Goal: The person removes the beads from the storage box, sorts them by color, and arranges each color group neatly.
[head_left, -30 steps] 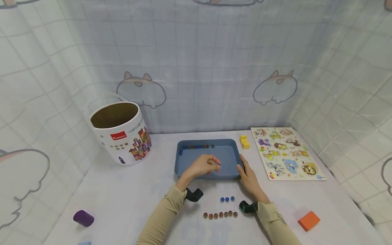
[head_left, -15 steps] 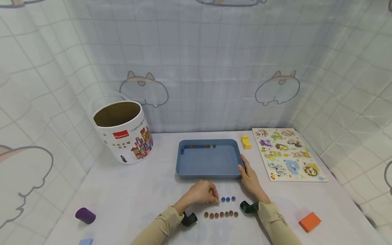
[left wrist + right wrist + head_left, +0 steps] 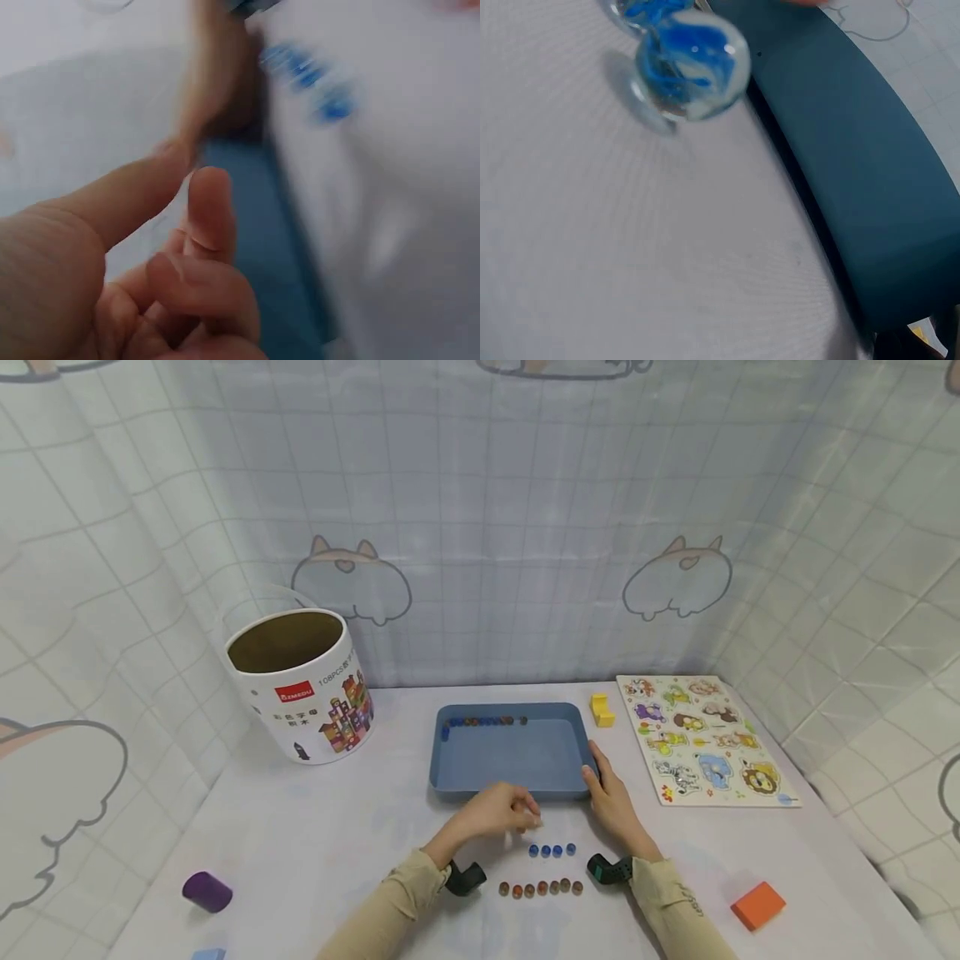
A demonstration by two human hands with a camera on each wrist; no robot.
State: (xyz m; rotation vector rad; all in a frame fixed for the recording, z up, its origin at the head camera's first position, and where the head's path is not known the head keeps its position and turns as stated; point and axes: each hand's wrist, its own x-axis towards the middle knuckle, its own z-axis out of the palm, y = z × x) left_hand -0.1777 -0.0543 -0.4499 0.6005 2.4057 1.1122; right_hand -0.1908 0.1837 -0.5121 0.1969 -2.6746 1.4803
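Note:
Several blue marbles [image 3: 546, 851] lie in a short row on the table in front of the blue tray [image 3: 510, 795]. My left hand [image 3: 495, 812] hovers between that row and the tray's front edge. Its thumb and index fingertip lie close together in the left wrist view, with no marble visible between them; the other fingers are loosely bent. My right hand [image 3: 613, 797] holds the tray at its front right corner, thumb by the rim and fingers along the outer side. Inside the tray, blue and brownish marbles [image 3: 491, 722] line the back wall and turn down the left side.
Nearer me lies a row of brownish marbles [image 3: 542, 888]. A white bucket [image 3: 315, 710] stands at the back left, an animal puzzle board [image 3: 705, 739] at the right. Also about are a yellow block [image 3: 602, 711], an orange block [image 3: 758, 907] and a purple cylinder [image 3: 207, 892].
My left hand came from above the tray down to the left end of the blue row, left a blue marble there, then rose back toward the tray. My right hand stayed on the tray.

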